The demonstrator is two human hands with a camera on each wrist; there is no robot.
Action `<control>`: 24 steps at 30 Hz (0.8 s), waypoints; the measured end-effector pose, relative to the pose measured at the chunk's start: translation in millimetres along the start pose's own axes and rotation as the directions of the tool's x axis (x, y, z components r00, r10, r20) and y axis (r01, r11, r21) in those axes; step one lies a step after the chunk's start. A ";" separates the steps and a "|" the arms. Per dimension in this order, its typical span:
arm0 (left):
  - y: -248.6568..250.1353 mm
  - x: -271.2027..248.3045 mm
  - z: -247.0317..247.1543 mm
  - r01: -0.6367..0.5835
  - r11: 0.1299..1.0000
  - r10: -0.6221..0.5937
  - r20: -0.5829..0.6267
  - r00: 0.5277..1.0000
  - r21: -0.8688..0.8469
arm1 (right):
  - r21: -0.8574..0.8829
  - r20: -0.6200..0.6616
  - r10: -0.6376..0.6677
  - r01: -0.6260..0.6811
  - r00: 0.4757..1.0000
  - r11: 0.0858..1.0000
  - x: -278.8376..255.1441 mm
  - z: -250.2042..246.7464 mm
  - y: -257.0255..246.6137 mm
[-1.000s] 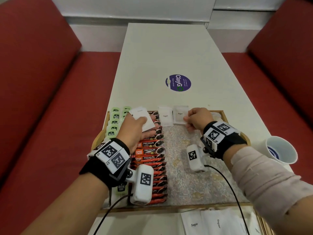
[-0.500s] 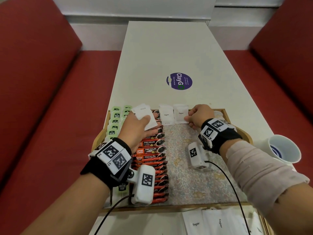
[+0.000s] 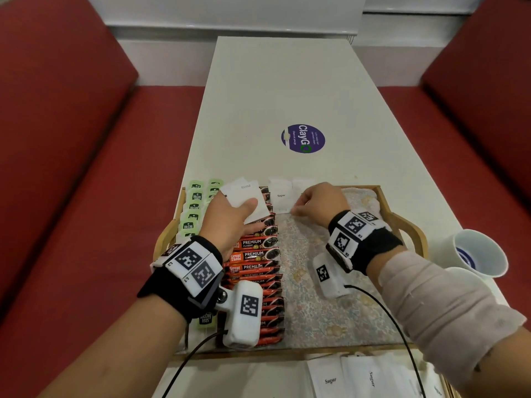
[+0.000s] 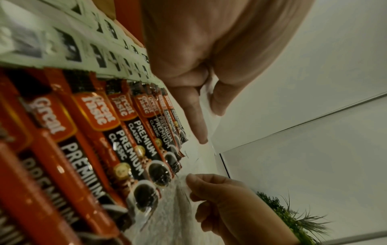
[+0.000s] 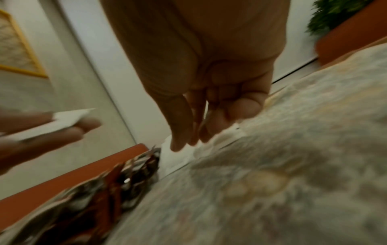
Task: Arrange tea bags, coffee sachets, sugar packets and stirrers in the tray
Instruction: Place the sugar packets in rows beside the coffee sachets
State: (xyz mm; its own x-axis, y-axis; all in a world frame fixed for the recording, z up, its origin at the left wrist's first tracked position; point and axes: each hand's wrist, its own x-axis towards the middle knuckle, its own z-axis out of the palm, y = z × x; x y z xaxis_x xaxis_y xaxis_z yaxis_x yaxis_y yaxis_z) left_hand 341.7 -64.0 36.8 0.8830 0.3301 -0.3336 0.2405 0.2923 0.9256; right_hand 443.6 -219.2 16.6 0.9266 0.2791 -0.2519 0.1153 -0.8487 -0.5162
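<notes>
Wooden tray with handles and a floral cloth liner (image 3: 408, 225) sits at the near end of the white table. Far-left column: green paper tea bag sachets (image 3: 193, 209), overlapped in a row, appears filled. Next column: red-and-black "Great Taste Premium" coffee stick sachets (image 3: 255, 255), overlapped front to back, appears filled. Left hand (image 3: 230, 222) hovers over the far end of the coffee row, thumb and fingers pinching a small stack of white paper sugar packets (image 3: 244, 196) held off the tray. Sugar row just started: one white packet marked "Sugar" (image 3: 280, 196) lies at the tray's far edge. Beside it, right hand (image 3: 319, 201), fingers curled, pinches the near edge of a second packet as it sets it down. Liner to the right and toward the near side is uncovered. More sugar packets (image 3: 353, 380) wait on the table below the tray. White paper cup (image 3: 478, 252) stands right of the tray; contents cannot be made out, no stirrers visible. Judgement: roughly halfway; sugar and stirrers remain.
</notes>
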 end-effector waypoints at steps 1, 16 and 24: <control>-0.4 -0.3 0.4 0.005 1.000 -0.005 -0.001 1.000 -0.004 | -0.028 0.041 -0.009 0.010 0.999 1.000 -0.8 3.2 -2.5; 3.2 3.0 -0.5 -0.028 0.987 0.020 0.053 0.998 0.159 | 0.469 0.106 -0.221 0.147 0.970 0.871 -26.5 -16.7 -38.7; 5.6 -1.9 5.0 -0.008 0.998 0.012 0.061 0.998 -0.061 | 0.860 0.113 -0.100 -0.046 0.989 0.509 -32.0 -17.4 -40.7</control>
State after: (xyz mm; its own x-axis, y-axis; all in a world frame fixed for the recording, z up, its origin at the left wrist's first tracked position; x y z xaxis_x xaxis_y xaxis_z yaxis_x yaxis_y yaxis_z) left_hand 343.3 -67.5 43.5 0.9089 0.2777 -0.3111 0.2083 0.3440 0.9156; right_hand 415.5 -201.4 59.9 0.8641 0.4117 -0.2895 -0.2920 -0.0585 -0.9546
